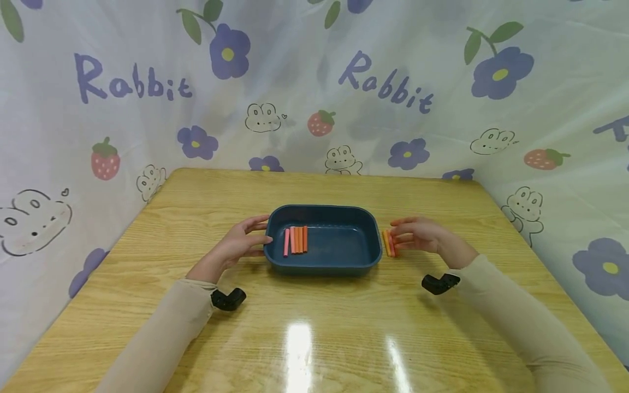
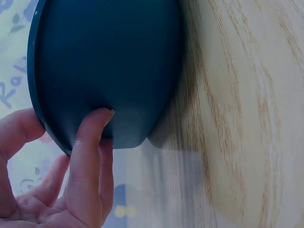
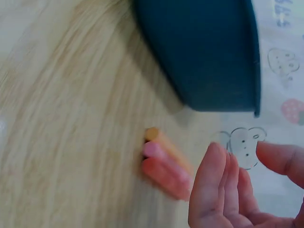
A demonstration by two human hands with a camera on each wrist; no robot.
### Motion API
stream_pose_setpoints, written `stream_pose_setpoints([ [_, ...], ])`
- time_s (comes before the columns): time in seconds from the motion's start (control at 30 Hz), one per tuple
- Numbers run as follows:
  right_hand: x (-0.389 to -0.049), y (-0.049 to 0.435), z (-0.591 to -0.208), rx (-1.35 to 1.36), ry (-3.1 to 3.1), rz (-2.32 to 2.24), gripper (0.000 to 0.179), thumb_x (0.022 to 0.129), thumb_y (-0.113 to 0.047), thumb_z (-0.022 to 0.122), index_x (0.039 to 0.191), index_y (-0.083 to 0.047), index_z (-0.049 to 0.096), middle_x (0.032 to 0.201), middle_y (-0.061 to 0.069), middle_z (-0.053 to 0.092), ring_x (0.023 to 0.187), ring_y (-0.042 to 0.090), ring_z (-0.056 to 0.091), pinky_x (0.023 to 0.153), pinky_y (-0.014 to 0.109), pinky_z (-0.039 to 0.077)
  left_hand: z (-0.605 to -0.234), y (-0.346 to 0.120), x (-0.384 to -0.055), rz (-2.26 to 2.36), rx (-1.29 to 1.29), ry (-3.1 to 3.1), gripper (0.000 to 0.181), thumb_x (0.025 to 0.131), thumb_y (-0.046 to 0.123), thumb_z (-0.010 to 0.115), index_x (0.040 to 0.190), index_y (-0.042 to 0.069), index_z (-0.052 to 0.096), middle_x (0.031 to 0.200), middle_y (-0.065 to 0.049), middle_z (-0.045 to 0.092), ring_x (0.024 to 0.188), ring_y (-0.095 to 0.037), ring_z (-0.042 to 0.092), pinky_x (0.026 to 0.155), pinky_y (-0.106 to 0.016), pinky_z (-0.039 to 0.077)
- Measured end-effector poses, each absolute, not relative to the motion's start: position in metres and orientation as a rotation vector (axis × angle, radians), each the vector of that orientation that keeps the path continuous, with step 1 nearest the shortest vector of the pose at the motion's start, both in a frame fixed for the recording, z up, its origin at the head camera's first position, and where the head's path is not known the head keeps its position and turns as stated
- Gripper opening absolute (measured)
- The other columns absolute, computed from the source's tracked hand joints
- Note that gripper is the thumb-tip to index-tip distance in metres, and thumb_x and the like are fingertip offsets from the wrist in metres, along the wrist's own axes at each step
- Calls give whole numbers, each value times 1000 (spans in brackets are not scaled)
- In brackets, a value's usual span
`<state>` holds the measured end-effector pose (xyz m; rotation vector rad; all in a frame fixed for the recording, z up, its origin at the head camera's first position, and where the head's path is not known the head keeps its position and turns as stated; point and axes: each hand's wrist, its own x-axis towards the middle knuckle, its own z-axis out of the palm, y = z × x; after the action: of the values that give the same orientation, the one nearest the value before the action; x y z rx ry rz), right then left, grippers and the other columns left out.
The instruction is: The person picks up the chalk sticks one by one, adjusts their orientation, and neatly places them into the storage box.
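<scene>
A dark blue rectangular tub [image 1: 339, 246] sits on the table. My left hand [image 1: 242, 240] pinches its left rim, thumb over the edge; in the left wrist view its fingers [image 2: 88, 142] rest against the outer wall. Inside, toward the left, orange and pink chalk sticks [image 1: 298, 240] lie side by side, with one pink stick [image 1: 286, 243] slightly apart. Just right of the tub, an orange stick [image 3: 173, 149], a pink one [image 3: 164, 159] and a red one [image 3: 164, 178] lie together. My right hand [image 1: 417, 234] is beside them, thumb and fingers apart, holding nothing.
The wooden table [image 1: 344, 327] reflects bright light near its front. A white curtain [image 1: 295, 65] printed with rabbits, flowers and strawberries surrounds it at the back and sides. A black wrist mount [image 1: 228, 299] sits on the left sleeve, another [image 1: 439, 284] on the right.
</scene>
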<state>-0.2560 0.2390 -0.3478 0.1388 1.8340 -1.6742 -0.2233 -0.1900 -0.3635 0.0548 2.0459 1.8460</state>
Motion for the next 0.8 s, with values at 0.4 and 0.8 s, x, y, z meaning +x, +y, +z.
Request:
stream_pose_setpoints([
  [0.4,-257,246,-371,202,1911,-1677,60,93,0,49,144,5,18,93,9,60,80,19,62,78,37,54,-364,-189,-223,1843,47,2048,66,90,4,60,147,10,27,144,-21,28,108,-35,55,79,-39,54],
  [0.8,-261,248,-380,105,2072,-1499,59,87,5,55,140,6,28,105,18,45,76,17,61,70,33,56,-361,-188,-222,1842,27,2048,66,90,2,58,147,10,27,144,-21,28,110,-36,54,80,-39,54],
])
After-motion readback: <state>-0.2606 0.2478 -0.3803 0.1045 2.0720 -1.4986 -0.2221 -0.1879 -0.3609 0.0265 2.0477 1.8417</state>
